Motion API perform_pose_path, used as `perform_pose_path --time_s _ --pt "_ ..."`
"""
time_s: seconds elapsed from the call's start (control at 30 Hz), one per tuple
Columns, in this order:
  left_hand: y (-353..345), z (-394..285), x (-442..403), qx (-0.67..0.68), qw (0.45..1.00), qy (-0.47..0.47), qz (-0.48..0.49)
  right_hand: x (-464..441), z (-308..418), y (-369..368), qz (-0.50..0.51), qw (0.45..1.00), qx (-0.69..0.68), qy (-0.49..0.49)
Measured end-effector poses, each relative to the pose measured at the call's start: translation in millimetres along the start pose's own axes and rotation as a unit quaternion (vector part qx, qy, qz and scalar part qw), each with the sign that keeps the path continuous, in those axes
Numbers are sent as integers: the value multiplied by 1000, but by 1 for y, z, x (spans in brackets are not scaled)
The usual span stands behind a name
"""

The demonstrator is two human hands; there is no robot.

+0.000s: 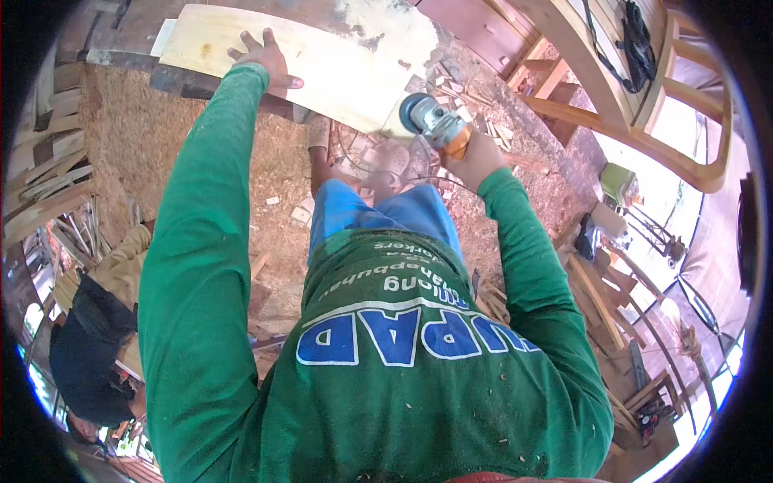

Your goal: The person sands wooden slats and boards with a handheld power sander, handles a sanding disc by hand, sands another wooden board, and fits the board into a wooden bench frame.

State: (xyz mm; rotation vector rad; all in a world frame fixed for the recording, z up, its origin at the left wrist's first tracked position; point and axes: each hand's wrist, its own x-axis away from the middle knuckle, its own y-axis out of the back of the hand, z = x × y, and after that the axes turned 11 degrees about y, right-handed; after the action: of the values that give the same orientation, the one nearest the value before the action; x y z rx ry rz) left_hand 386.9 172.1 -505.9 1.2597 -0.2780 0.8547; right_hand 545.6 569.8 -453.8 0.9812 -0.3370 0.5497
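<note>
A long pale wooden board (346, 76) lies across a worn work surface at the top of the head view. My left hand (266, 63) rests on the board's left part, with fingers spread and the thumb pointing right. Wrapped round an angle grinder (444, 127) is my right hand (478, 158), near the board's right end. The grinder has a silver head, an orange body and a dark round disc (417, 113) at its front. Its disc is at or just over the board's end; I cannot tell whether they touch.
Wood offcuts (302, 211) and sawdust cover the ground around my legs. A curved wooden frame (596, 113) stands at upper right with a black strap (636, 48) on it. Another person (93, 346) is at lower left, near stacked wood strips (48, 177). A cord (455, 183) trails near my right wrist.
</note>
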Motion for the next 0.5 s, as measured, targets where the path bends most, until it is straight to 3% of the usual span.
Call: perform_pose_path --time_s 0.03,0.13,0.27,0.33,0.4,0.43,0.5 --pt "0 0 -1 -1 1000 -2 -2 -3 -3 3 -16 1000 -17 15" --pt "-22 1 -34 -56 998 -19 -31 -9 -8 -7 30 996 22 -80" --pt "-3 -1 -11 -22 1000 2 -4 12 23 1 78 994 75 -4" --pt "3 -2 -2 -27 1000 5 7 -8 -12 -7 29 999 35 -28" --pt "5 -2 4 -89 994 -61 8 -9 -5 10 -57 998 -14 -12" --pt "12 -3 4 -119 988 -94 2 -7 -4 9 -19 1000 -10 -10" --pt "8 -5 0 -80 996 -44 13 -3 -6 6 58 998 -1 -5"
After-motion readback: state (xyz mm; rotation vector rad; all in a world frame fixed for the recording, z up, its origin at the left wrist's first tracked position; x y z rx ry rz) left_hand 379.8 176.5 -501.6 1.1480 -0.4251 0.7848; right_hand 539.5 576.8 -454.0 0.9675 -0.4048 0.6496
